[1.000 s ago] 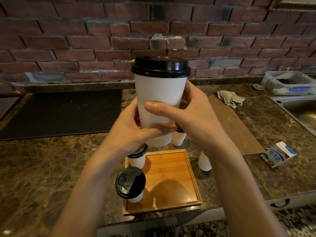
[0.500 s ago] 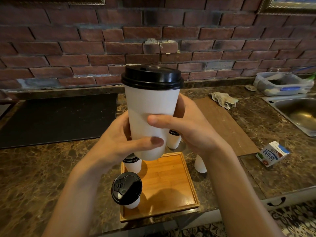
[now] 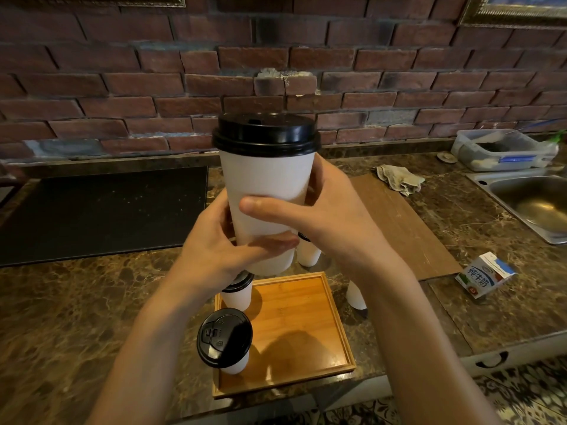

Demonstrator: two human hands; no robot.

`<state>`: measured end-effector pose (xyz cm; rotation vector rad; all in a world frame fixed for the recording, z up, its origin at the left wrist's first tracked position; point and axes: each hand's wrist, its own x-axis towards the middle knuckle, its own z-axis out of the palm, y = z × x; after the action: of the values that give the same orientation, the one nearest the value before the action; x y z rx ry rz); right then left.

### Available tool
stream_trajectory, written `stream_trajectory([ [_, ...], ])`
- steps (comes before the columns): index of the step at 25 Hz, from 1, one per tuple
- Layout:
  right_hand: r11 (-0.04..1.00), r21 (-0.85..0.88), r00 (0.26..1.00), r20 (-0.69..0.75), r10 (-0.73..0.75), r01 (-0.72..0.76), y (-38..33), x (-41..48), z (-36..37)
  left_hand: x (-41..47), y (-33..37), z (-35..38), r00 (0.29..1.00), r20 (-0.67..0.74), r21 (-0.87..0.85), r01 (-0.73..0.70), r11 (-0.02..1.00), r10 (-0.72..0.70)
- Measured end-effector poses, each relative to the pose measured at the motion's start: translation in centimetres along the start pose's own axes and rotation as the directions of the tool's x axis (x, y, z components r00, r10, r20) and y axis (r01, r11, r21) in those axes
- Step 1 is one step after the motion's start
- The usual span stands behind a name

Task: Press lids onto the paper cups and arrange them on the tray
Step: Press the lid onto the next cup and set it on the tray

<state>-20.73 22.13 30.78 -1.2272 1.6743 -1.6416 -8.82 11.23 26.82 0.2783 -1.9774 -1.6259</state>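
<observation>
Both hands hold a tall white paper cup point(image 3: 266, 182) upright in the air above the counter, a black lid point(image 3: 265, 132) seated on it. My left hand point(image 3: 221, 250) wraps the cup's lower part from the left. My right hand point(image 3: 331, 219) grips it from the right, thumb across the front. Below lies a square wooden tray point(image 3: 310, 326). On its left side stand two lidded cups, one at the front point(image 3: 225, 338) and one at the back point(image 3: 237, 291), partly hidden by my left hand. Two more white cups stand off the tray, behind it point(image 3: 309, 254) and to its right point(image 3: 356, 296).
The tray sits near the front edge of a brown marble counter point(image 3: 76, 302). A black mat point(image 3: 101, 210) lies at left, a brown board point(image 3: 402, 222) with a rag point(image 3: 399, 179) at right. A milk carton point(image 3: 483, 279), a steel sink point(image 3: 534, 200) and a plastic box point(image 3: 500, 148) are far right.
The cup and both hands have come slightly lower and nearer to me. The grip on the cup is unchanged, and the cups on the tray have not moved.
</observation>
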Motion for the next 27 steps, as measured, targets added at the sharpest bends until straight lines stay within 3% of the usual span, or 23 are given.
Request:
stream_trajectory([
  [9, 0.997, -0.072, 0.987, -0.163, -0.001, -0.011, 0.4, 0.0, 1.4, 0.1, -0.2, 1.4, 0.989, -0.148, 0.026, -0.025, 0.999, 0.028],
  [15, 1.0, -0.016, 0.996, -0.092, -0.011, 0.01, 0.0, 0.2, 0.1, 0.4, 0.2, 0.3, 0.999, -0.03, 0.062, -0.026, 0.998, 0.028],
  [27, 0.984, 0.173, 0.984, 0.179, 0.014, -0.045, 0.5, 0.1, -1.2, 0.7, 0.2, -0.8, 0.966, 0.257, -0.075, 0.042, 0.996, -0.021],
])
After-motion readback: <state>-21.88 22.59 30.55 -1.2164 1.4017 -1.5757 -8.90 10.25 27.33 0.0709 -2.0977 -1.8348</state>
